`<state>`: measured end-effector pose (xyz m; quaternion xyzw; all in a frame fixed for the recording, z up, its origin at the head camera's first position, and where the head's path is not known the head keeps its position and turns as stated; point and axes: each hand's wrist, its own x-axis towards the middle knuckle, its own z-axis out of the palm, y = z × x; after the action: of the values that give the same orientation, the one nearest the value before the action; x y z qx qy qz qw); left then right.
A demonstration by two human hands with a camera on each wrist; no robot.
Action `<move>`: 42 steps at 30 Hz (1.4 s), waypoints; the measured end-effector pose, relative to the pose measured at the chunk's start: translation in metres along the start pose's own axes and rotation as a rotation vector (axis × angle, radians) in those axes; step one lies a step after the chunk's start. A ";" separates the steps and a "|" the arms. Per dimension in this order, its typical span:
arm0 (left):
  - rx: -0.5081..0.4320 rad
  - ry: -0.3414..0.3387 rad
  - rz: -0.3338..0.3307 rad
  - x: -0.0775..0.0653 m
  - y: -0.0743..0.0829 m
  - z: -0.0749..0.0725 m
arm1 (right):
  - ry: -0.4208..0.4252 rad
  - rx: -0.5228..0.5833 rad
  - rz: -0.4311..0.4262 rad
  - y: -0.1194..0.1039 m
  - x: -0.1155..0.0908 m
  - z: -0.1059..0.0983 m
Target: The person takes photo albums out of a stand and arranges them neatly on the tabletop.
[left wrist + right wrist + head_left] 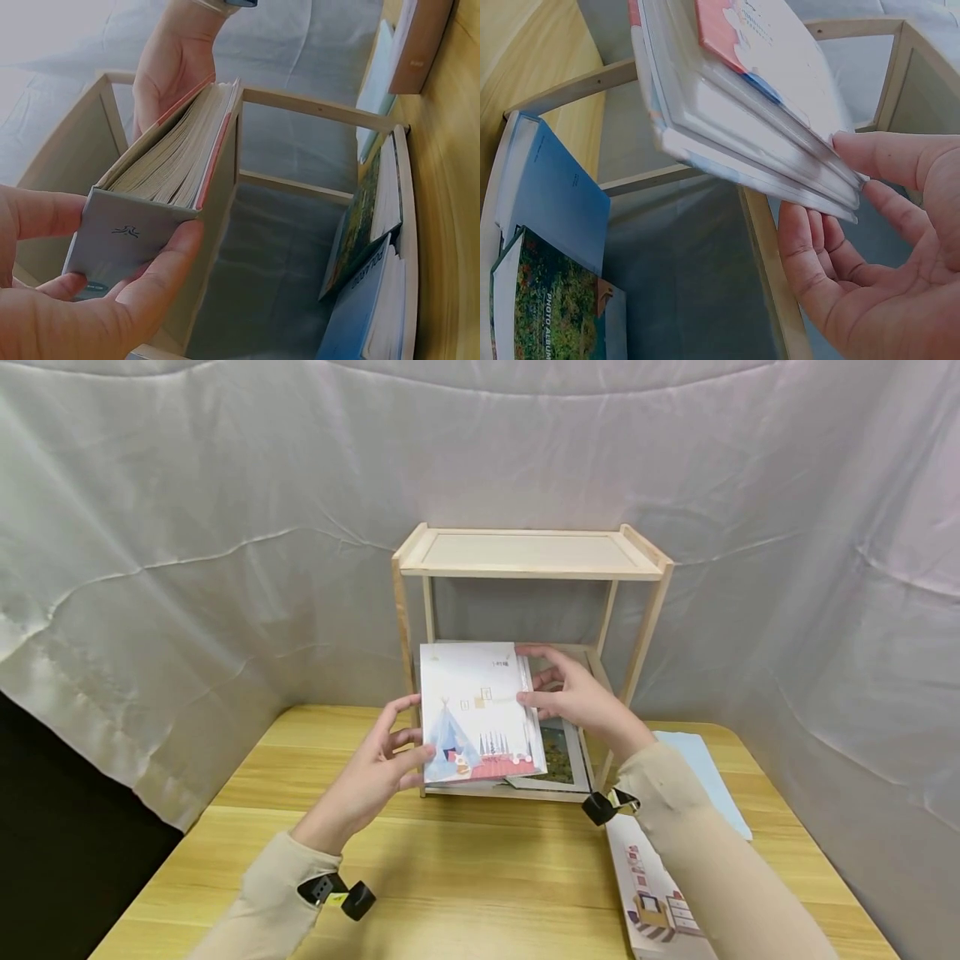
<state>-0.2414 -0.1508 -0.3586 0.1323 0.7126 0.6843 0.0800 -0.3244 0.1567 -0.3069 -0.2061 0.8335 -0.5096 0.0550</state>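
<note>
A thick white album (480, 710) with a blue tent drawn on its cover is held up in front of the small wooden shelf (528, 568). My left hand (378, 764) pinches its left side; the left wrist view shows thumb and fingers on both sides of the pale spine (135, 232). On the opposite edge, my right hand (577, 697) grips the covers between thumb and fingers (802, 247). Below, a photo album with a leafy cover (555, 292) and a blue album (559, 199) lie on the lower board, partly hidden from the head view.
On the wooden table (450, 877), to the right, lie a light blue book (701, 777) and a white album with a room picture (648, 885), partly covered by my right sleeve. Shelf posts (648, 627) rise beside the hands. A grey curtain (525, 452) hangs behind.
</note>
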 end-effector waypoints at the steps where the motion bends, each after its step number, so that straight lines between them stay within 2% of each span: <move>1: 0.000 -0.001 -0.001 -0.001 -0.001 0.000 | -0.002 -0.005 -0.009 0.000 -0.002 0.000; 14: -0.034 -0.033 0.007 -0.013 -0.014 0.004 | 0.000 -0.024 -0.071 0.008 -0.025 0.008; 20: -0.044 -0.059 0.018 -0.020 -0.021 0.007 | 0.021 -0.061 -0.099 0.011 -0.037 0.013; 27: -0.061 -0.056 0.020 -0.028 -0.029 0.011 | 0.045 -0.093 -0.103 0.015 -0.048 0.018; 32: -0.091 -0.087 0.043 -0.031 -0.037 0.014 | 0.074 -0.113 -0.113 0.019 -0.058 0.022; 42: -0.119 -0.170 0.028 -0.038 -0.056 0.018 | 0.067 -0.111 -0.043 0.036 -0.084 0.032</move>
<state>-0.2041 -0.1467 -0.4184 0.1949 0.6595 0.7128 0.1381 -0.2488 0.1783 -0.3638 -0.2096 0.8572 -0.4703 0.0044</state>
